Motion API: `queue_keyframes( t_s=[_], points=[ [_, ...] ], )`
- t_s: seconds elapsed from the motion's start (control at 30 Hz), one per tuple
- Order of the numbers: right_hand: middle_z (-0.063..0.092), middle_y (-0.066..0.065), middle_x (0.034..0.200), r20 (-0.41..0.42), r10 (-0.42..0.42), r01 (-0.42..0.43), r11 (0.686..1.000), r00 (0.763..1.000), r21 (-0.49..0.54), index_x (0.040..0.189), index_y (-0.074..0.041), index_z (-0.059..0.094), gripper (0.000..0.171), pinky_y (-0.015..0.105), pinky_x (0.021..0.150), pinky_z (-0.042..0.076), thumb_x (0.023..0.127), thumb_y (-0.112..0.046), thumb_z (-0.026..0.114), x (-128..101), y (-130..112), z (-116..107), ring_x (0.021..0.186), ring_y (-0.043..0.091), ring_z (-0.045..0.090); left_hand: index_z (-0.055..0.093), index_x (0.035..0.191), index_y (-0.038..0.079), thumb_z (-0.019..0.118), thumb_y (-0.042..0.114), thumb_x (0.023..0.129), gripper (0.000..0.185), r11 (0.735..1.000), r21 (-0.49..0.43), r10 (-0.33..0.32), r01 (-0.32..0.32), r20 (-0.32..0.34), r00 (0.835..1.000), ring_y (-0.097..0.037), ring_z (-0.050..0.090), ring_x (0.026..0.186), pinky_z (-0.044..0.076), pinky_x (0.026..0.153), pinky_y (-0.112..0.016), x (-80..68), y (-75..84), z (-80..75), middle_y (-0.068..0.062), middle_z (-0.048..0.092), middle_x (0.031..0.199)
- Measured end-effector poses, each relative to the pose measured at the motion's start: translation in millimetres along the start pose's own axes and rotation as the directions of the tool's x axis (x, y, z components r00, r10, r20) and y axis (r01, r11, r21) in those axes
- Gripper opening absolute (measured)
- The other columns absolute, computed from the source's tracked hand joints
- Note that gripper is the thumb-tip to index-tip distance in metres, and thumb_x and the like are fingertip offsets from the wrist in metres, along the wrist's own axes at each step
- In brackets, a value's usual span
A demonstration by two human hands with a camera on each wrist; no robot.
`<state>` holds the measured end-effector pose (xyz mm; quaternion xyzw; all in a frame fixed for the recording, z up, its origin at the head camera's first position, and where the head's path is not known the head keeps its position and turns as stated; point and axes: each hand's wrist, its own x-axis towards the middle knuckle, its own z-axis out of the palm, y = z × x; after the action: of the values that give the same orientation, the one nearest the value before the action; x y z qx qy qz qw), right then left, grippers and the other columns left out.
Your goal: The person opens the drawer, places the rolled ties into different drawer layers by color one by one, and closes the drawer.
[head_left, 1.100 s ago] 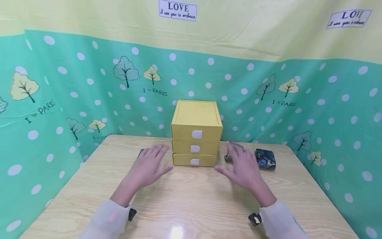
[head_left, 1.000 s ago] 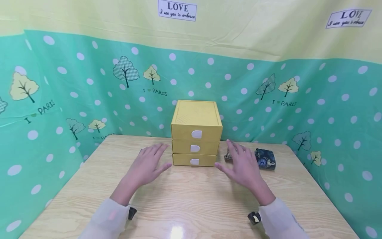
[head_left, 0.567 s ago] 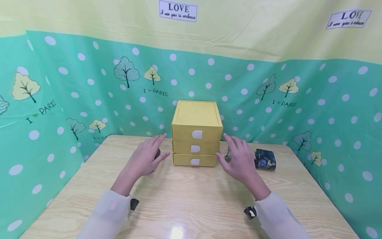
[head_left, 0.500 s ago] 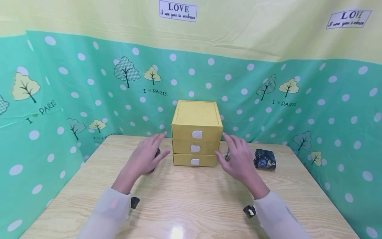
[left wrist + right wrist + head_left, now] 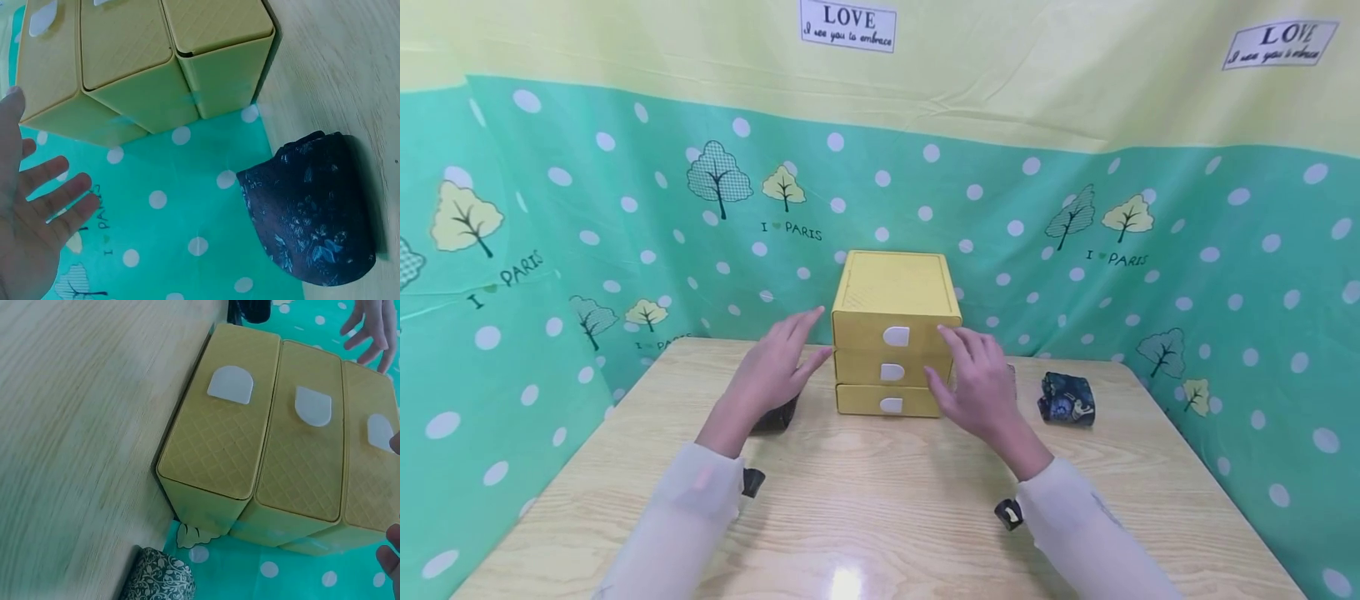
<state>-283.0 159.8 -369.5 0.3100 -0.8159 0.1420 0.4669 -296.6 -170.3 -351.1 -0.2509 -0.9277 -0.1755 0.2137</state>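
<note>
Yellow three-drawer box (image 5: 895,333) on wooden table (image 5: 880,508), left hand (image 5: 772,375) and right hand (image 5: 973,385) flanking it, fingers spread, holding nothing, dark pouch (image 5: 312,209) beside left hand.

A wooden table (image 5: 887,492) carries 1 yellow drawer unit (image 5: 895,333) and 3 patterned pouches (image 5: 1066,400).

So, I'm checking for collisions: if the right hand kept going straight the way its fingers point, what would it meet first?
Most likely the yellow drawer box. The right hand has open fingers aimed at the top drawer's right front corner, very close or perhaps already touching; depth is unclear.
</note>
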Motion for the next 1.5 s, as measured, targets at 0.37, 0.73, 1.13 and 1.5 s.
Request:
queue_keyframes(
  t_s=[0.37, 0.73, 1.13, 1.5],
  points=[
    [0.067, 0.021, 0.114, -0.024, -0.047, 0.047, 0.999, 0.999, -0.002, 0.131, 0.001, 0.061, 0.056, 0.049, 0.081, 0.055, 0.085, -0.027, 0.075, 2.1, -5.0, 22.5, 0.098, 0.039, 0.06, 0.028, 0.162, 0.016, 0.039, 0.053, 0.108, 0.066, 0.996, -0.081, -0.024, 0.02, -0.054, 0.998, -0.036, 0.037, 0.146, 0.036, 0.118, -0.057, 16.3, -6.2, 6.5, -0.016, 0.04, 0.158],
    [0.066, 0.019, 0.115, -0.035, -0.08, 0.08, 0.997, 0.996, 0.002, 0.13, 0.001, 0.061, 0.051, 0.045, 0.076, 0.054, 0.088, -0.025, 0.073, 14.5, -17.5, 35.7, 0.095, 0.036, 0.059, 0.036, 0.157, 0.007, 0.041, 0.042, 0.11, 0.059, 0.987, -0.155, 0.013, -0.034, -0.135, 0.991, -0.038, 0.041, 0.143, 0.036, 0.118, -0.057, 29.7, -3.4, 20.0, -0.02, 0.044, 0.155],
    [0.065, 0.019, 0.116, -0.084, -0.132, 0.13, 0.991, 0.988, -0.035, 0.127, 0.002, 0.062, 0.049, 0.043, 0.076, 0.055, 0.085, -0.021, 0.076, 20.4, -18.1, 50.4, 0.092, 0.034, 0.06, 0.042, 0.152, 0.001, 0.045, 0.019, 0.11, 0.045, 0.927, -0.353, 0.028, -0.127, -0.273, 0.962, -0.038, 0.058, 0.123, 0.052, 0.104, -0.052, 36.1, -4.8, 40.6, -0.024, 0.054, 0.139],
    [0.064, 0.02, 0.114, -0.086, -0.144, 0.14, 0.989, 0.986, -0.052, 0.127, 0.004, 0.061, 0.046, 0.042, 0.078, 0.054, 0.087, -0.014, 0.074, 21.8, -20.0, 55.8, 0.092, 0.034, 0.059, 0.047, 0.15, 0.006, 0.047, 0.015, 0.11, 0.041, 0.864, -0.484, -0.027, -0.141, -0.324, 0.946, -0.035, 0.064, 0.111, 0.061, 0.089, -0.048, 36.2, -6.4, 49.8, -0.02, 0.057, 0.132]
  ],
)
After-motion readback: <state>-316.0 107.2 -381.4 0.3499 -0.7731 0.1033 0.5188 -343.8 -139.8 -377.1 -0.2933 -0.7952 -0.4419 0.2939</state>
